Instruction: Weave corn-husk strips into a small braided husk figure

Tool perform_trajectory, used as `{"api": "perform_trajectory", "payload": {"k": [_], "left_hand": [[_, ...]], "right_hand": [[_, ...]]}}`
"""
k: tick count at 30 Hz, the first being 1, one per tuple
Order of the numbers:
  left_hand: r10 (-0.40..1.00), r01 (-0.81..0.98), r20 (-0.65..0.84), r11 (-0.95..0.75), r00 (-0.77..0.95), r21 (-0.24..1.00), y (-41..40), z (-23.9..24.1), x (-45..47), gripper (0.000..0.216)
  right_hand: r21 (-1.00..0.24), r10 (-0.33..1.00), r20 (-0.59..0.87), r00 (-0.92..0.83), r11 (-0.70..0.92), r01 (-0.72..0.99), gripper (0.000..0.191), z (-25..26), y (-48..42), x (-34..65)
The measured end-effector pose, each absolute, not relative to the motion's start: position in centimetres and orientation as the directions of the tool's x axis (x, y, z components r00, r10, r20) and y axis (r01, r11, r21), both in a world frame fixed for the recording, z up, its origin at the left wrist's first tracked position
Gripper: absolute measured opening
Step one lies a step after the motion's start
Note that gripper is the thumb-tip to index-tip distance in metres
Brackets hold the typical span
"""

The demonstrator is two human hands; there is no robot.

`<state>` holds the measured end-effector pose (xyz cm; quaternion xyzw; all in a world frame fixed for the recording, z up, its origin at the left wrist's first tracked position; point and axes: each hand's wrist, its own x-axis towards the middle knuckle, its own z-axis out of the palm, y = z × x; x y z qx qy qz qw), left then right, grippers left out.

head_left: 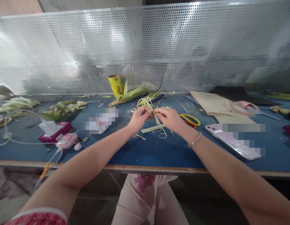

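- Strips (146,101) of pale green husk are sitting between the two hands, above the middle of the blue table (140,156), with loose curls showing on the far side.
- The left hand (140,116) is gripping them from the left, thumb and fingers pinching; the right hand (168,117) is pinching from the right, its fingertips nearly meeting the left's. I am not making out which strand each thumb is pressing.
- I am judging the strips very light, soft and bendy, perhaps a little slick if damp, and prone to splitting along the grain under a sharp pull.
- I am favouring a flat fingertip pinch close to where the hands are meeting, rather than at the thin curled ends.
- Scraps (152,128) are lying just to the near side; a leafy husk (129,94) is resting on the far side beside a yellow tube (115,85), and a yellow loop (191,119) is lying just right of the right hand.
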<state>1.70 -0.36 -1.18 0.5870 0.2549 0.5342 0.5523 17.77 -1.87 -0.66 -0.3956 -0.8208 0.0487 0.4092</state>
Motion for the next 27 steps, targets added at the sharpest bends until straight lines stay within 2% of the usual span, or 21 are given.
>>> {"api": "perform_trajectory", "payload": {"k": [3,6,10,12,16,21,24,27], "left_hand": [[0.928,-0.377,0.266,-0.156,0.26,0.913,0.1,-0.7,1.3,0.019],[0.966,-0.418,0.133,-0.029,0.222,0.908,0.6,-0.3,0.8,0.03],[0.942,-0.341,0.084,0.033,0.325,0.94,0.5,-0.4,0.8,0.011],[0.921,-0.309,0.095,0.029,0.377,0.951,0.0,-0.5,1.1,0.013],[0.905,-0.357,0.182,-0.036,0.384,0.933,-0.6,-0.4,1.5,0.011],[0.871,-0.385,0.28,-0.116,0.403,0.916,0.0,-0.3,1.0,0.015],[0.839,-0.365,0.246,-0.062,0.485,0.929,0.1,-0.5,0.7,0.016],[0.81,-0.296,0.17,0.006,0.562,0.955,0.0,-0.6,0.7,0.022]], "right_hand": [[-0.367,0.654,0.689,-0.314,0.688,0.626,0.018,-0.8,-1.7,17.9],[-0.344,0.618,0.72,-0.315,0.712,0.612,0.021,-0.8,-1.3,18.3],[-0.37,0.591,0.75,-0.298,0.748,0.551,0.025,-0.9,-0.7,18.8],[-0.394,0.586,0.756,-0.29,0.763,0.513,0.023,-1.1,-0.2,18.9],[-0.473,0.632,0.715,-0.3,0.753,0.459,0.02,-1.7,0.5,19.0],[-0.673,0.744,0.608,-0.277,0.668,0.319,0.015,-2.0,0.6,18.9],[-0.754,0.783,0.537,-0.315,0.613,0.237,0.015,-1.9,0.2,18.9],[-0.772,0.785,0.508,-0.354,0.597,0.216,0.015,-1.9,0.0,19.0]]}}
